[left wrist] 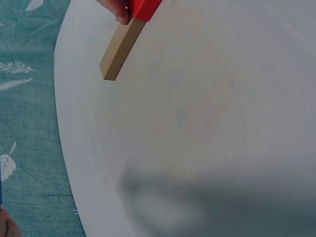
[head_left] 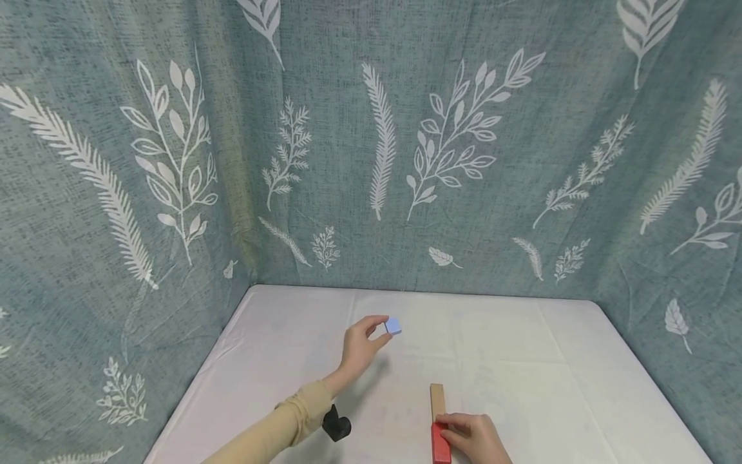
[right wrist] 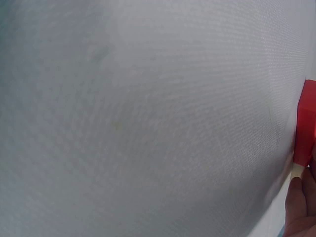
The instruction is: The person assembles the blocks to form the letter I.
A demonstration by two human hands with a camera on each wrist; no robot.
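Between thumb and fingertips, my left hand (head_left: 357, 348) pinches a small light-blue block (head_left: 393, 325) above the white table. A long red block (head_left: 442, 449) lies on the table near the front, end to end with a plain wooden block (head_left: 437, 399). My right hand (head_left: 474, 435) pinches the red block close to where the two meet. In the left wrist view the wooden block (left wrist: 121, 49) and part of the red block (left wrist: 144, 9) show at the top. Only a side of the red block (right wrist: 305, 123) and some fingers (right wrist: 297, 205) appear in the right wrist view.
The white cloth-covered table (head_left: 522, 361) has a rounded far edge. Green-grey curtains (head_left: 348, 161) with white leaf prints stand behind it and on both sides. A black object (head_left: 336, 425) sits beside the left sleeve (head_left: 290, 415).
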